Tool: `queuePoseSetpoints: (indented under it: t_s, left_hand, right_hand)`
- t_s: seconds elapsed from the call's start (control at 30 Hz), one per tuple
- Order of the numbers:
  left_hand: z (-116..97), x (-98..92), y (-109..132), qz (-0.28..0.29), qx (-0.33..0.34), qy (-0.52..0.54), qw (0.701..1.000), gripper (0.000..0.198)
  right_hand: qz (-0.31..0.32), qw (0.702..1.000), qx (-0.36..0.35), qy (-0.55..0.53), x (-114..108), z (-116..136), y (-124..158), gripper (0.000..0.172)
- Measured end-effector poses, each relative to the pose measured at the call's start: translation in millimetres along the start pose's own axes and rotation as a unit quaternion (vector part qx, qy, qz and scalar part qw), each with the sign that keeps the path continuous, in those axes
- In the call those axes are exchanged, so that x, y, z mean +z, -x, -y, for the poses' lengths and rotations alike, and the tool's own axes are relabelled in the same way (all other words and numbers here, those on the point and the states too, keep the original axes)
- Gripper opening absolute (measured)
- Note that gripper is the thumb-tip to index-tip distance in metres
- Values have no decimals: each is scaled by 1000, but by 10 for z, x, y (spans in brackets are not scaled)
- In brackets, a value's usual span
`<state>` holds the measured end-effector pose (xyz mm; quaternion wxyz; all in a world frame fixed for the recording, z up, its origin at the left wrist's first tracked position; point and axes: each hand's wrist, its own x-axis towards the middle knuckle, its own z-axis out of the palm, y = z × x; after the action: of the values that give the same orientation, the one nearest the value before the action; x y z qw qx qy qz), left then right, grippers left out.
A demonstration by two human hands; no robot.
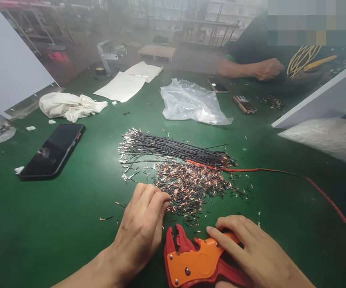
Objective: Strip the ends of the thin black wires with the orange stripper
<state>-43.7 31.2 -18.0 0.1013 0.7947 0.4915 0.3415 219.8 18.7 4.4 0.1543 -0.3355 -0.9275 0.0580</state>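
My left hand point(144, 224) rests on the green table, its fingers curled together at the near left edge of a pile of cut wire bits point(191, 186); anything pinched in them is hidden. My right hand point(251, 252) lies over an orange and red wire stripper point(197, 262) at the front edge, fingers wrapped on its handle. Behind the pile lies a bundle of black wires point(173, 150) with bare tips pointing left. A red wire point(265, 171) runs from the bundle toward the right.
A black phone point(53, 150) lies at the left, a white cloth point(69, 106) behind it. Papers point(121, 86), a clear plastic bag point(191, 102) and two more phones point(245, 104) sit further back. Another person's hand point(267, 69) rests at the far right. A white board point(319, 96) slants at right.
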Motion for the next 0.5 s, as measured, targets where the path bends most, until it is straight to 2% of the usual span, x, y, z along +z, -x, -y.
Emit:
queuePoseSetpoints:
  t_s: [0.17,0.27,0.5]
  left_hand:
    - [-18,-11,-37,-7,26,4,1000,15]
    - [-33,-17,-47,-13,39,9,999,16]
    - [-17,-56,5,-38,72,-26,996,19]
  right_hand:
    - [-50,998,19,-18,133,40,-11,46]
    - [-73,995,58,-34,172,62,-36,26]
    - [-118,983,115,-86,51,73,-267,26]
